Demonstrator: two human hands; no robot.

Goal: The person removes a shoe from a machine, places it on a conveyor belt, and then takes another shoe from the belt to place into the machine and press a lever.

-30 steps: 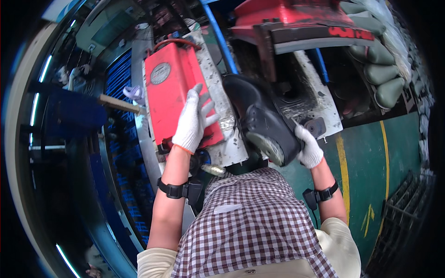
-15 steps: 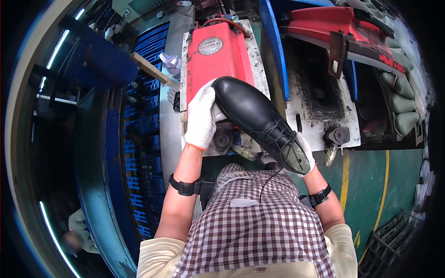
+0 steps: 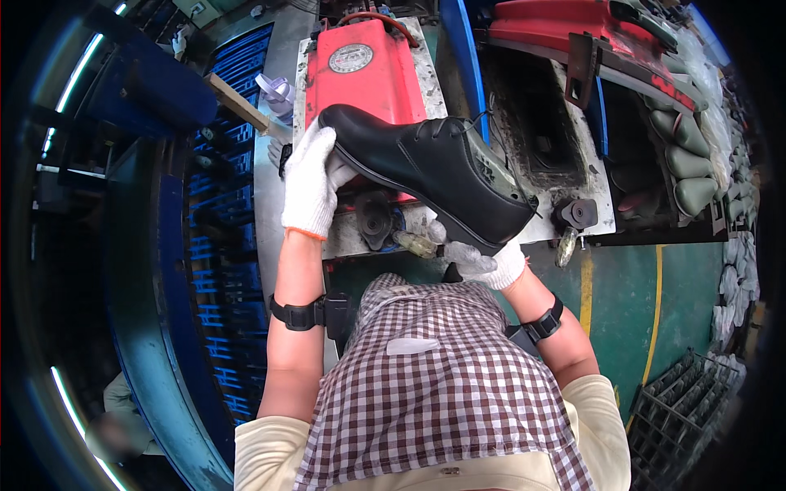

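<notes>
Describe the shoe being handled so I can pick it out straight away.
Find the red machine housing on the grimy bench at top centre. Just in front of it, a black lace-up shoe is held in the air, with the left hand at its toe end and the right hand under its heel end. It is the only glossy black thing gripped between white gloves.

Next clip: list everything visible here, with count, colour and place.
shoe: one, black, laced, held up between both hands at centre
machine housing: one, red, behind the shoe
bench plate: one, grimy white, under the red housing
conveyor frame: one, blue, left side
stacked lasts: several, grey-green, right edge
floor: green with yellow lines, lower right
crate: one, dark, bottom right
left hand: white glove, at the shoe's toe end
right hand: white glove, under the shoe's heel end
</notes>
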